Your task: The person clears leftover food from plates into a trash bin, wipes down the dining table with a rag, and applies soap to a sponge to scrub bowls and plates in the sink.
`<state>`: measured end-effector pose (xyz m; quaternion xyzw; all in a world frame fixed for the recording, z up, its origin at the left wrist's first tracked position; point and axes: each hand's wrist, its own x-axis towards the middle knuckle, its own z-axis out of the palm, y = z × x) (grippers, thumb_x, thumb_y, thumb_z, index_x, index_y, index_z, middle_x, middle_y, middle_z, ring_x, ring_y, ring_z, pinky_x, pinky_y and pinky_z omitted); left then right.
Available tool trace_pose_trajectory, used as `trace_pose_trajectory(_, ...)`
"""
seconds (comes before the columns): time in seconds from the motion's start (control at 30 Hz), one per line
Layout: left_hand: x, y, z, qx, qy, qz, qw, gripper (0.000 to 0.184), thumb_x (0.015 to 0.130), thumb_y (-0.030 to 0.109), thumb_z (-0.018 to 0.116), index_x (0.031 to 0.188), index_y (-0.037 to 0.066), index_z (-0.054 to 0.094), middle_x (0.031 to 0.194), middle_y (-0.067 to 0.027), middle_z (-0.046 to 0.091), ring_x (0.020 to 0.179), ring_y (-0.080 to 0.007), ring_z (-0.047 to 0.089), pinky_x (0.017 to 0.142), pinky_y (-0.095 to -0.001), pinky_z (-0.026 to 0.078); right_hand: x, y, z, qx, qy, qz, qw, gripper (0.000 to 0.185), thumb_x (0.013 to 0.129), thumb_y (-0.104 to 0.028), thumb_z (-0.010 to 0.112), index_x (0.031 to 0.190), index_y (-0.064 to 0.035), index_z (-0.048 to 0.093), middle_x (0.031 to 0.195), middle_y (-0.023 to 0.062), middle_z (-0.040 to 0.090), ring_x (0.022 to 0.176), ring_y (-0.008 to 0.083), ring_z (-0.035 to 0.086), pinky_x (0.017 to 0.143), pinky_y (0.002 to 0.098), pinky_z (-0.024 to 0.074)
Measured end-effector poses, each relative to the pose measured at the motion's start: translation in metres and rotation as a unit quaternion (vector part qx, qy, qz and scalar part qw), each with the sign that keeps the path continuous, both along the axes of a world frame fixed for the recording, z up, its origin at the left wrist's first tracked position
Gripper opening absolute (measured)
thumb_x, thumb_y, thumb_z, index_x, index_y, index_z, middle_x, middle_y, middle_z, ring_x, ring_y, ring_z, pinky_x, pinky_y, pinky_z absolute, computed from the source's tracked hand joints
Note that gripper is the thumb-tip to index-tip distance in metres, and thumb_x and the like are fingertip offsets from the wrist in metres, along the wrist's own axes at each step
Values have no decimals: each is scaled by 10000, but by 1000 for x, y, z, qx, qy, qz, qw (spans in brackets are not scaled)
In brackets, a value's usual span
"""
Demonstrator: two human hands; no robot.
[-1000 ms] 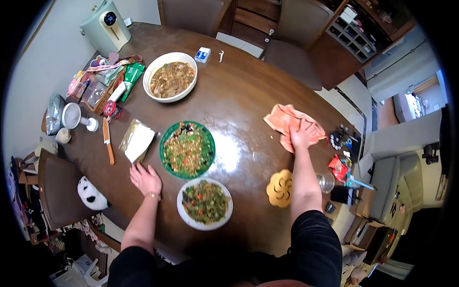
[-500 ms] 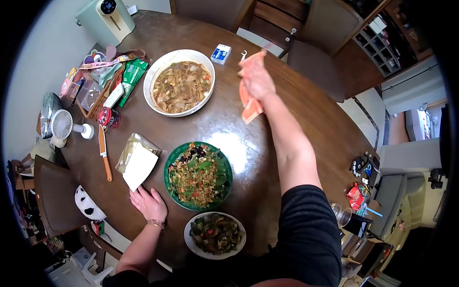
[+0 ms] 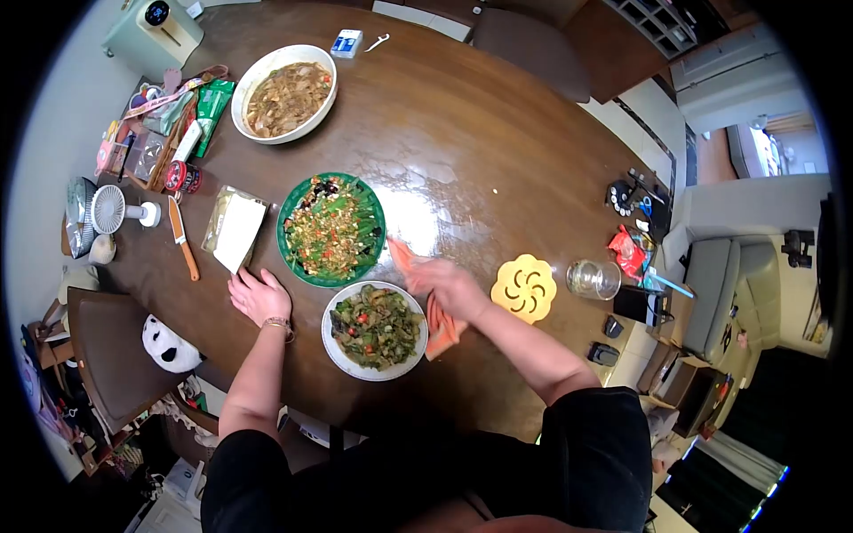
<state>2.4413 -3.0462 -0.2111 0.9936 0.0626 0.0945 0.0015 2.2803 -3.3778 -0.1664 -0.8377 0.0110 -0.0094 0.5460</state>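
Note:
My right hand (image 3: 442, 286) is closed on an orange cloth (image 3: 442, 329), pressed to the brown tabletop just right of two dishes. Nearest the cloth is a white plate (image 3: 334, 354) of cooked greens with red bits. Behind that plate stands a green plate (image 3: 285, 253) of greens under chopped topping. Resting flat on the table, my left hand (image 3: 259, 298) has its fingers spread and holds nothing. Its fingertips are near a white card (image 3: 238, 233) that lies on a clear packet.
A large white bowl (image 3: 240, 111) of noodles stands at the back left. An orange-handled knife (image 3: 184, 238) and a small white fan (image 3: 110, 210) lie left. Right of my right arm are a yellow trivet (image 3: 524, 289) and a glass jar (image 3: 593, 280).
My right hand has swept the orange cloth from the far side of the table back toward me, beside the plates. My left hand stays by the card. The view has shifted.

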Motion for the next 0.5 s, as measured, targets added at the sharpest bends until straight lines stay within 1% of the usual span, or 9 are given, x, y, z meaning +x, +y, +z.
trace_pose_trajectory(0.07, -2, -2, 0, 4, -3, 2, 1000, 515, 923, 324, 469, 1317, -1, 405, 1378, -193, 376, 1326, -341, 278, 1088, -496, 200, 1, -45, -14, 170, -4, -138, 976, 224, 769, 80, 513, 908, -21, 657, 951, 66, 656, 907, 174, 635, 823, 294, 509)
trace_pose_trajectory(0.1, -3, -2, 2, 5, -1, 5, 1000, 513, 924, 323, 468, 1317, 0, 406, 1378, -193, 376, 1326, -341, 278, 1088, -496, 201, 14, -73, 41, 136, 10, -222, 965, 274, 759, 114, 479, 930, -12, 652, 977, 70, 660, 943, 183, 629, 853, 302, 496)
trace_pose_trajectory(0.2, 0, -4, 2, 6, 4, 6, 1000, 513, 926, 325, 463, 1317, -2, 403, 1375, -194, 379, 1328, -338, 279, 1090, -495, 201, 39, -211, 45, -39, -87, -338, 936, 326, 761, 83, 458, 1004, -5, 656, 1000, 112, 676, 954, 194, 636, 881, 301, 487)
trace_pose_trajectory(0.27, -3, -2, 2, 12, 5, 6, 1000, 509, 929, 329, 455, 1317, 2, 407, 1375, -194, 383, 1326, -336, 284, 1090, -487, 206, 59, -287, 28, -159, 70, -444, 879, 280, 781, -49, 499, 980, -18, 694, 927, 139, 700, 902, 216, 663, 841, 298, 497)
trace_pose_trajectory(0.3, -3, -2, 0, 18, 2, 5, 1000, 505, 932, 333, 449, 1316, 7, 413, 1376, -192, 386, 1323, -336, 290, 1089, -481, 211, 72, -303, 18, -95, 147, -471, 865, 350, 796, -128, 532, 1115, -52, 655, 978, 127, 688, 944, 242, 644, 864, 325, 485)
trace_pose_trajectory(0.33, -1, -2, -1, 23, -2, 3, 1000, 501, 934, 337, 443, 1315, 12, 419, 1376, -191, 390, 1321, -335, 296, 1089, -475, 217, 82, -307, -11, -295, 98, -504, 806, 353, 806, -155, 539, 1132, -63, 637, 979, 117, 680, 946, 256, 633, 862, 333, 483)
trace_pose_trajectory(0.4, 1, -3, 0, 14, 6, 11, 1000, 502, 935, 333, 443, 1310, 1, 419, 1380, -196, 386, 1323, -337, 293, 1090, -475, 215, 101, -312, -78, -642, -13, -506, 576, 366, 826, -210, 552, 1167, -85, 601, 981, 99, 665, 951, 284, 611, 856, 350, 478)
trace_pose_trajectory(0.47, 1, -2, -2, 18, 7, 4, 1000, 502, 934, 330, 445, 1306, -6, 420, 1379, -198, 386, 1324, -338, 292, 1089, -474, 216, 135, -281, -55, -298, 16, -394, 869, 262, 895, -304, 498, 1069, -120, 566, 878, 63, 601, 811, 244, 546, 706, 373, 432)
trace_pose_trajectory(0.5, 1, -2, -3, 13, 12, 3, 1000, 503, 930, 304, 437, 1315, -16, 398, 1373, -200, 378, 1326, -340, 279, 1093, -497, 196, 155, -263, -54, 47, -19, -363, 930, 217, 923, -312, 476, 1001, -135, 573, 797, 35, 566, 665, 187, 513, 563, 323, 405)
